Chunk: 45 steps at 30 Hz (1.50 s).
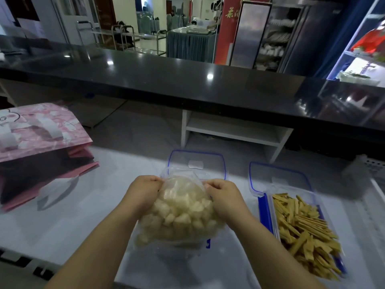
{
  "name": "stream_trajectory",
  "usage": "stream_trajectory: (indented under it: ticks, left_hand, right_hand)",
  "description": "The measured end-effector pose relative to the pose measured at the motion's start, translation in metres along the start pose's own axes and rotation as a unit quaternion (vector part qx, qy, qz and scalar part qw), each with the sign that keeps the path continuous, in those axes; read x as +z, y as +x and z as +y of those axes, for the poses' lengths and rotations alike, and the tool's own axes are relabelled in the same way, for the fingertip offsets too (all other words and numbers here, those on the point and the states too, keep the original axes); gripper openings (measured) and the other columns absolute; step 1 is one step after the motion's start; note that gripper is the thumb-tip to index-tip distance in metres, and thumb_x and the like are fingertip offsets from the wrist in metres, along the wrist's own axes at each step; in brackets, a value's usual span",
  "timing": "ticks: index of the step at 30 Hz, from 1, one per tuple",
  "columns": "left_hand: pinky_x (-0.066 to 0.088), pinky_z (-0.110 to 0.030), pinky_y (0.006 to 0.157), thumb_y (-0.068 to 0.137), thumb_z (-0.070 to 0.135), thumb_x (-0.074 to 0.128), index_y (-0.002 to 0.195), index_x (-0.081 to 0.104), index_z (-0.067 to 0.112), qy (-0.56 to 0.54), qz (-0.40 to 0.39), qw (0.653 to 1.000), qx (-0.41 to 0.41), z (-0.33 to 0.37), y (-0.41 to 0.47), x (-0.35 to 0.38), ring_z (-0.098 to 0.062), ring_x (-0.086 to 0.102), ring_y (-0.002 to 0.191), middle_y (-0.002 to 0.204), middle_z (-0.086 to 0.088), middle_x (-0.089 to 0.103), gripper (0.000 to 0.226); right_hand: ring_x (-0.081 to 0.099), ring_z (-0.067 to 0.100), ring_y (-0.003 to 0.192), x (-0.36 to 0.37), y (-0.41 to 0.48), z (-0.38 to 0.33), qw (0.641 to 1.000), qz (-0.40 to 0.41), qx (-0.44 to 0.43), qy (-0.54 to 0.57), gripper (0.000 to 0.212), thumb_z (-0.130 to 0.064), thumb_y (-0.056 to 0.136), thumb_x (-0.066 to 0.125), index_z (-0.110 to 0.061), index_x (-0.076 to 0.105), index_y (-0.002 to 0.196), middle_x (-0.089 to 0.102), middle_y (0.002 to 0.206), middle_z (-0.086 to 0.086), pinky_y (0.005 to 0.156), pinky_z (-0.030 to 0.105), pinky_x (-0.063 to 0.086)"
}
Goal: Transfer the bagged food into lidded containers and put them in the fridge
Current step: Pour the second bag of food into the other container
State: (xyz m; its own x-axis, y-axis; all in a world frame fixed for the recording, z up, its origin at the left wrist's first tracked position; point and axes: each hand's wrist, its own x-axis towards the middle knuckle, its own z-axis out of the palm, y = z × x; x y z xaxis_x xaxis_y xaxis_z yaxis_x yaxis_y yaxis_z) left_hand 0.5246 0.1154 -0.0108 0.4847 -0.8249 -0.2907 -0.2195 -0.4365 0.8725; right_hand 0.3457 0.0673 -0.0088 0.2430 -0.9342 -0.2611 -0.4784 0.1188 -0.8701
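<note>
**A:** ok so what's actually on the bench point(62, 230) right now? biggest stuff first pls

**B:** white top, with a long black counter point(166, 80) running behind it. Far left there's a pink paper shopping bag point(41, 130) lying on its side, well apart from everything else. On the right, an open clear container point(270, 205) with blue clips, piled with yellowish strips of food point(306, 232); its clear blue-rimmed lid point(277, 178) lies just behind it.

**A:** and the middle?

**B:** clear plastic bag of pale whitish chunks point(179, 215), held up in front of the person. There's a bit of blue under it, likely another container, but I can't tell. A second blue-rimmed lid point(196, 161) lies flat just beyond the bag.

**A:** hands?

**B:** left hand point(143, 195) has its grip pressed together, pinching the plastic at the left side of the bag's top. Right hand point(225, 197) does the same on the right side, fingers curled in on the film. Both at the neck, chunks hanging below them.
</note>
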Motion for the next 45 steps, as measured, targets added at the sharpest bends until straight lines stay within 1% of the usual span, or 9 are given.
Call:
stream_trajectory:
  ticks: [4, 8, 14, 20, 25, 31, 37, 40, 45]
  left_hand:
    - [0.036, -0.023, 0.048, 0.093, 0.017, 0.054, 0.066, 0.066, 0.002, -0.017, -0.025, 1.0, 0.003, -0.005, -0.004, -0.001, -0.014, 0.043, 0.043, 0.048, -0.003, 0.053, 0.033]
    - [0.05, -0.031, 0.067, 0.092, 0.024, 0.056, 0.077, 0.075, 0.014, -0.017, -0.001, 0.998, 0.058, -0.012, -0.015, -0.005, -0.018, 0.06, 0.062, 0.066, 0.0, 0.069, 0.026]
    - [0.05, -0.02, 0.075, 0.081, 0.03, 0.07, 0.093, 0.072, 0.028, 0.058, -0.056, 0.991, 0.103, -0.022, -0.031, -0.017, -0.001, 0.066, 0.082, 0.087, 0.009, 0.073, 0.013]
    - [0.049, -0.025, 0.061, 0.078, 0.021, 0.072, 0.075, 0.071, 0.015, 0.174, -0.022, 0.973, 0.151, -0.019, -0.024, -0.011, -0.016, 0.061, 0.066, 0.069, -0.002, 0.067, 0.007]
    - [0.041, -0.014, 0.062, 0.085, 0.019, 0.066, 0.079, 0.071, 0.014, 0.115, 0.052, 0.978, 0.165, -0.007, -0.001, 0.001, -0.011, 0.062, 0.073, 0.077, 0.004, 0.069, 0.009]
    - [0.043, -0.015, 0.074, 0.089, 0.029, 0.062, 0.102, 0.07, 0.018, 0.152, 0.023, 0.973, 0.173, -0.009, -0.001, 0.002, -0.006, 0.059, 0.087, 0.101, 0.005, 0.065, 0.019]
    - [0.036, -0.022, 0.1, 0.072, 0.036, 0.076, 0.143, 0.03, 0.03, 0.258, -0.123, 0.937, 0.199, -0.027, -0.016, -0.009, -0.009, 0.042, 0.122, 0.132, 0.013, 0.039, 0.085]
    - [0.039, -0.025, 0.103, 0.064, 0.031, 0.077, 0.142, 0.029, 0.034, 0.319, -0.146, 0.911, 0.217, -0.036, -0.012, -0.009, -0.009, 0.038, 0.127, 0.136, 0.014, 0.037, 0.091]
    - [0.046, -0.031, 0.087, 0.077, 0.021, 0.059, 0.116, 0.052, 0.019, 0.43, -0.077, 0.86, 0.263, -0.023, -0.015, -0.002, -0.021, 0.051, 0.108, 0.114, 0.002, 0.055, 0.04]
  right_hand:
    - [0.064, 0.025, 0.079, 0.0, -0.006, 0.008, 0.999, -0.005, -0.023, 0.032, 0.019, -0.016, 0.091, 0.054, -0.011, 0.071, 0.086, 0.07, 0.096, 0.017, 0.086, 0.048, 0.053]
    - [0.066, 0.017, 0.1, -0.002, -0.01, 0.014, 0.995, -0.057, -0.025, 0.083, 0.017, -0.028, 0.081, 0.066, -0.028, 0.071, 0.097, 0.071, 0.102, -0.004, 0.094, 0.04, 0.052]
    - [0.053, 0.005, 0.117, -0.014, -0.014, 0.021, 0.978, -0.179, -0.081, -0.065, 0.09, -0.029, 0.059, 0.082, -0.033, 0.044, 0.14, 0.053, 0.131, -0.013, 0.099, 0.031, 0.049]
    - [0.059, 0.001, 0.089, -0.002, -0.016, 0.003, 0.97, -0.091, -0.143, -0.174, 0.048, -0.019, 0.076, 0.075, -0.03, 0.062, 0.121, 0.059, 0.093, -0.022, 0.071, 0.008, 0.044]
    - [0.068, 0.011, 0.075, 0.005, 0.002, -0.004, 0.991, -0.021, -0.111, -0.065, 0.018, -0.014, 0.076, 0.074, -0.023, 0.072, 0.091, 0.072, 0.081, -0.005, 0.065, 0.022, 0.057]
    - [0.047, 0.015, 0.125, 0.002, 0.005, -0.007, 0.971, -0.065, -0.121, -0.196, 0.069, -0.035, 0.085, 0.067, -0.026, 0.036, 0.145, 0.047, 0.142, -0.004, 0.096, 0.023, 0.038]
    - [0.024, 0.015, 0.14, 0.003, -0.002, 0.002, 0.93, -0.156, -0.16, -0.291, 0.105, -0.034, 0.069, 0.078, -0.034, 0.012, 0.151, 0.019, 0.154, -0.006, 0.109, 0.028, 0.033]
    - [0.031, 0.016, 0.135, 0.003, -0.001, 0.0, 0.905, -0.16, -0.166, -0.356, 0.098, -0.026, 0.07, 0.077, -0.03, 0.02, 0.149, 0.024, 0.151, -0.004, 0.103, 0.026, 0.038]
    - [0.053, 0.021, 0.107, 0.008, 0.004, -0.012, 0.894, -0.106, -0.197, -0.389, 0.056, -0.021, 0.073, 0.067, -0.025, 0.053, 0.128, 0.053, 0.123, 0.001, 0.085, 0.029, 0.049]
